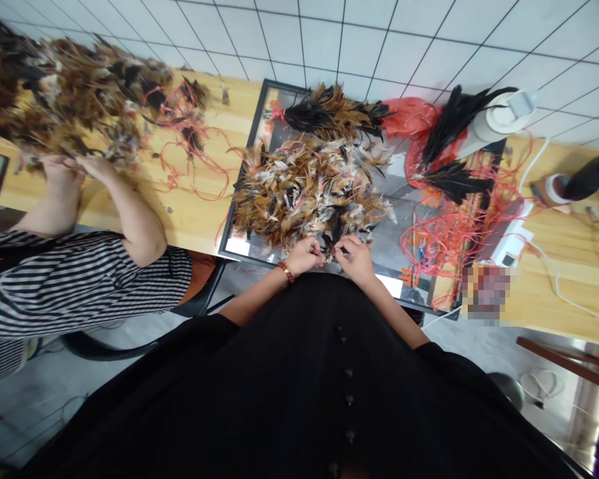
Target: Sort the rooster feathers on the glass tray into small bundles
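A black-framed rectangular panel with a grey surface lies on the light-wood worktop, its far edge near the tiled wall and its near edge close to the operator. The loose heap of brown, white and black feathers occupies the left and middle part of this panel, from its left edge almost to its near edge. The operator's left hand, with a dark red bead bracelet at the wrist, and right hand face each other just beside one another at the heap's near side, above the panel's near edge. The fingers of both hands are curled, with the tips close to the thumbs; whether they pinch a feather is too small to tell. A long bundle of black and brown feathers lies along the panel's far edge, its tied end at the far-left corner. A crumpled red plastic bag adjoins the bundle's right end. Two black feather bundles lie toward the far-right corner, near a white round container. A tangle of pink-red cord covers the right part of the panel. A white power strip is located beyond the right edge. Toward the worktop's left end, a co-worker in a striped garment has both hands at a second brown feather heap.
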Demonstrator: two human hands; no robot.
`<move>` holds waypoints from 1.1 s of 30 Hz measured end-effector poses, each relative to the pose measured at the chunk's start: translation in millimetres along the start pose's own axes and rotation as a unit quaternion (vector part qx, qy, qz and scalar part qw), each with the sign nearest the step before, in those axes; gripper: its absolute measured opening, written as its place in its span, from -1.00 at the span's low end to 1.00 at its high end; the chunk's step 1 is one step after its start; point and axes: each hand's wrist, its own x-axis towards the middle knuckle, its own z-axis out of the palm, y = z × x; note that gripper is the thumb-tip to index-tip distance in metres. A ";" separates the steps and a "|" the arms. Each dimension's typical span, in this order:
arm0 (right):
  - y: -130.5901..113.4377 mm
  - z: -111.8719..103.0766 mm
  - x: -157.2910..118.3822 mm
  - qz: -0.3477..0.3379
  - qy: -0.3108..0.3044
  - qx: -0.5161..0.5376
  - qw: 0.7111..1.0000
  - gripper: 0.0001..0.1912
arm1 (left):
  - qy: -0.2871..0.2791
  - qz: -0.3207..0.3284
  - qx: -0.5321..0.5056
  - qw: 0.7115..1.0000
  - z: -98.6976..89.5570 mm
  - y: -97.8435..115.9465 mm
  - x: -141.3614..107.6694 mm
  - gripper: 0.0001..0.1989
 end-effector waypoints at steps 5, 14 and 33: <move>-4.2 -2.7 -4.6 -0.062 -0.012 -0.022 0.998 -0.84 | -0.107 -0.200 -0.192 0.955 2.6 4.5 7.7 -0.79; 15.5 -25.6 -33.5 0.207 0.048 0.156 0.965 -0.68 | -0.170 -0.133 -0.226 0.950 -3.9 -9.7 -2.1 -0.50; -14.9 -9.1 -3.0 0.207 -0.061 0.305 0.928 -0.56 | -0.127 0.169 0.053 0.976 21.2 -20.2 14.3 -0.69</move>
